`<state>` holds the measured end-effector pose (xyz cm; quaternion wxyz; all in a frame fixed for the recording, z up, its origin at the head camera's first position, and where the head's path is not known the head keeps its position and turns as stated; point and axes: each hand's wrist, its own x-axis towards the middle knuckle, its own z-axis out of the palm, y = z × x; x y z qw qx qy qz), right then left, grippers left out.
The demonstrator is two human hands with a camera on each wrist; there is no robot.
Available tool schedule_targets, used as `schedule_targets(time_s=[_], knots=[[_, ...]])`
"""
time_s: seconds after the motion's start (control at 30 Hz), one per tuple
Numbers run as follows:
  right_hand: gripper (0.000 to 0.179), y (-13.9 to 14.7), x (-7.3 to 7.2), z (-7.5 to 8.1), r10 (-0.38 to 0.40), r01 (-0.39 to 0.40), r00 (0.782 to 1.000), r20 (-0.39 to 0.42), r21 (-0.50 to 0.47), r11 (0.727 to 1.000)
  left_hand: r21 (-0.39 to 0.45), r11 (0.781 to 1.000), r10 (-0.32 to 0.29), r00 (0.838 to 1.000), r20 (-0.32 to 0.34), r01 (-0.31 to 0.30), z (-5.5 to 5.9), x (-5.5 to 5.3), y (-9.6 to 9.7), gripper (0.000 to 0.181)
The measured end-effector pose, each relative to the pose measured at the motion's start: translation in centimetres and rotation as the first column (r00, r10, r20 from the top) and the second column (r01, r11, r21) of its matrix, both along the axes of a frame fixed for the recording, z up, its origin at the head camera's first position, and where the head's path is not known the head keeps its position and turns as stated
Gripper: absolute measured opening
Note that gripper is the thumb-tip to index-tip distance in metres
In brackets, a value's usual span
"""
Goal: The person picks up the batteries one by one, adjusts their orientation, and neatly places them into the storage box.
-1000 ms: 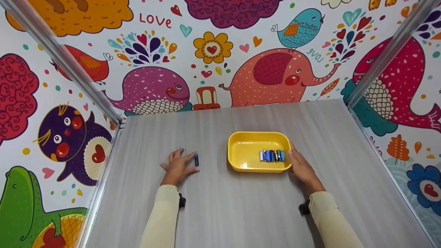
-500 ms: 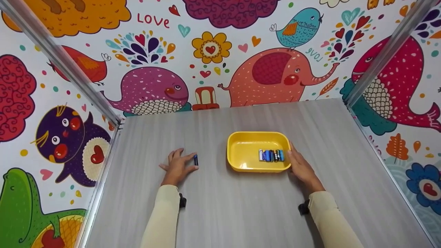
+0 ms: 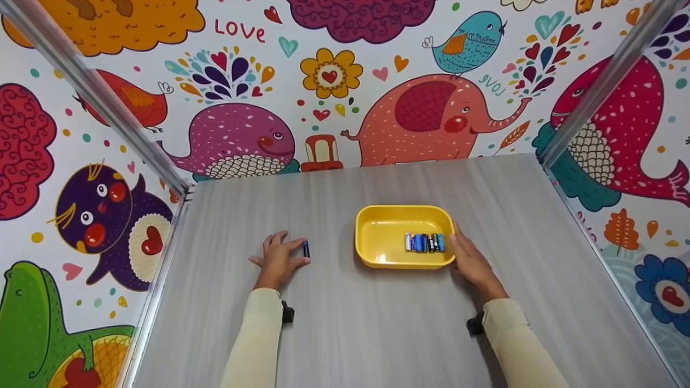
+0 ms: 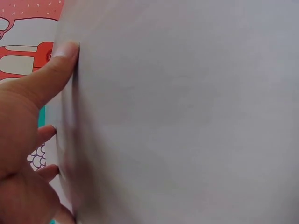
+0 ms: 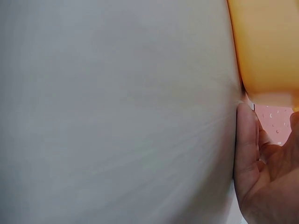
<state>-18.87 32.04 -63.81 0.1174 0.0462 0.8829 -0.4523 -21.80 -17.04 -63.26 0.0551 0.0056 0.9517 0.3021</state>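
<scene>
On the left of the table, a small dark blue battery (image 3: 305, 249) lies between the thumb and index fingertip of my left hand (image 3: 276, 264), which pinch it at its two ends. The other left fingers are spread on the tabletop. In the left wrist view the thumb (image 4: 58, 65) reaches down to the surface, and the battery is hidden. A yellow plastic box (image 3: 377, 264) stands right of centre, with a row of several batteries (image 3: 425, 243) lying at its right side. My right hand (image 3: 474, 264) rests with straight fingers against the box's right wall.
Underneath is a grey wood-grain table (image 3: 345, 328). Metal frame posts (image 3: 161, 156) stand at its back corners, and walls printed with cartoon animals (image 3: 426, 124) enclose the back and sides. Bare tabletop separates the left hand from the box.
My left thumb and index finger have drawn slightly in on the ends of the blue battery. The right hand and the box stay in place.
</scene>
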Motion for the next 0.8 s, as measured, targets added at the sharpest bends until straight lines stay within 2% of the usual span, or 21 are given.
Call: schedule_targets(time_s=[0.13, 0.4, 0.53, 0.8], knots=[[0.066, -0.1, 0.0, 0.1, -0.008, 0.008, 1.000, 0.020, 0.000, 1.000, 0.014, 1.000, 0.003, 1.000, 0.003, -0.003, 0.2, 0.0, 0.1, 0.057], [0.067, -0.1, 0.0, 0.1, -0.008, 0.008, 1.000, 0.029, -0.008, 1.000, 0.107, 0.994, 0.014, 1.000, 0.010, -0.015, 0.6, -0.3, 0.6, 0.057], [0.070, -0.1, 0.1, 0.1, -0.003, 0.004, 1.000, 0.014, -0.013, 1.000, 0.106, 0.994, 0.019, 1.000, 0.016, -0.020, 1.2, -0.5, 1.3, 0.058], [0.072, -0.1, 0.1, 0.0, -0.018, 0.018, 1.000, -0.005, -0.002, 1.000, 0.074, 0.997, 0.022, 1.000, -0.020, -0.021, 2.6, -1.0, 2.8, 0.058]])
